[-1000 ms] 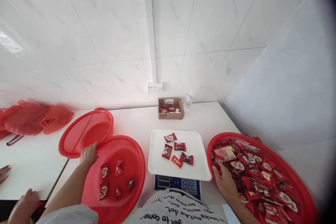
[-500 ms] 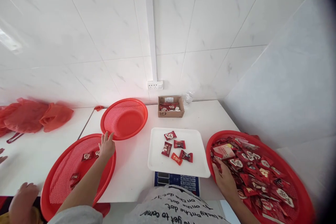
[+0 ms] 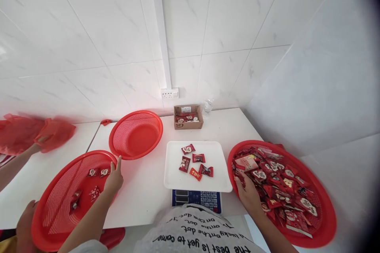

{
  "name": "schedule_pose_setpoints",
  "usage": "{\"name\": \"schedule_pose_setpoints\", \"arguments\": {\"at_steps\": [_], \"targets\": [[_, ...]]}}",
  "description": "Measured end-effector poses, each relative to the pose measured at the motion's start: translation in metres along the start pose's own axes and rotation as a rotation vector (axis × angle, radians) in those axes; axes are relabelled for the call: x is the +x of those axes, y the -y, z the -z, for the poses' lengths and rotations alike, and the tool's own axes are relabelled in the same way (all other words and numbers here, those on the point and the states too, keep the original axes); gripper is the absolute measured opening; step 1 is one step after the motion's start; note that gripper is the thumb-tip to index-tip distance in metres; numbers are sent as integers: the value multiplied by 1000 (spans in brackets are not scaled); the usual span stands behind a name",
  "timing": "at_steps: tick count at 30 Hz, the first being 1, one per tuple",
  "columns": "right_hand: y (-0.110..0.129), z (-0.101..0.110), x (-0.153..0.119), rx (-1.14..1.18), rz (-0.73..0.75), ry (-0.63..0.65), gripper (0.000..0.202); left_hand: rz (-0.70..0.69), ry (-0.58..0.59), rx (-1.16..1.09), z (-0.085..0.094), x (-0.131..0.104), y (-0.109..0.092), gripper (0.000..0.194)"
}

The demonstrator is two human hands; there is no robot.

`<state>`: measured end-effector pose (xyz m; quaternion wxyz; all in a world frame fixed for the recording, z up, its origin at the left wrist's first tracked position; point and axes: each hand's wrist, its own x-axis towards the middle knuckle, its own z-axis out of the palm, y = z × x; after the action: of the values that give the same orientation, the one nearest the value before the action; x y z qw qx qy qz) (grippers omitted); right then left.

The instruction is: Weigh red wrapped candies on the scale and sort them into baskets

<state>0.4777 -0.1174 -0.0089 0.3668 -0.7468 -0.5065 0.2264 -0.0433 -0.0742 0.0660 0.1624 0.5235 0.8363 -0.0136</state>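
Note:
My left hand (image 3: 114, 178) is at the right rim of the left red basket (image 3: 44, 201), two fingers raised and apart, with no item visible in it. Several red packets (image 3: 94, 193) lie inside that basket. At the left edge of the right red basket (image 3: 329, 221), my right hand (image 3: 247, 189) has its fingers curled around a red packet (image 3: 242, 180), among a heap of similar wrapped pieces (image 3: 282, 195). Between my hands, several small red packets (image 3: 198, 158) lie spread on a white tray (image 3: 175, 180), which sits on a blue scale (image 3: 196, 201).
Another red basket (image 3: 139, 142) stands behind the left one. A cardboard box (image 3: 189, 125) of red packets and a clear plastic item (image 3: 208, 105) are near the wall. At far left, another person's hand (image 3: 43, 139) touches red plastic bags (image 3: 20, 134); a second hand (image 3: 26, 217) is beside the left basket.
The view has shifted slightly. My left hand has lowered at the rim, its fingers less spread. The other person's hand has reached the red bags. The packets on the tray keep their arrangement.

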Motion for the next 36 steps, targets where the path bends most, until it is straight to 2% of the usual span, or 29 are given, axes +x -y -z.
{"name": "schedule_pose_setpoints", "arguments": {"at_steps": [2,4,6,8,11,13,15,18,21,24,29,32,36], "targets": [[0,-1,0,2,4,-9,50,-9,-22,52,3,-1,4,73],[1,-1,0,3,8,-16,50,-50,-130,115,2,-3,3,65],[2,-1,0,-2,6,-18,50,-131,-269,139,-3,-7,-10,61],[4,0,0,-12,6,-13,51,-271,-330,105,-14,-14,-34,59],[7,1,-1,-28,29,2,51,-584,-242,25,-37,-33,-88,58],[8,1,-1,-40,47,9,49,-785,-113,-7,-53,-47,-127,60],[9,0,-1,-53,58,9,48,-921,-3,-32,-67,-56,-164,72],[10,0,-1,-67,71,6,46,-955,65,-59,-79,-54,-207,94],[13,0,-2,-76,79,1,45,-966,104,-38,-82,-40,-233,104],[15,0,-3,-85,73,1,46,-1021,105,7,-82,-28,-246,100],[19,0,-3,-94,46,0,47,-1143,9,-2,-84,-29,-251,70],[20,1,-3,-98,48,6,46,-1146,-47,-13,-84,-33,-251,60],[21,2,-3,-110,46,28,47,-1137,-77,32,-80,-35,-251,56]]}}
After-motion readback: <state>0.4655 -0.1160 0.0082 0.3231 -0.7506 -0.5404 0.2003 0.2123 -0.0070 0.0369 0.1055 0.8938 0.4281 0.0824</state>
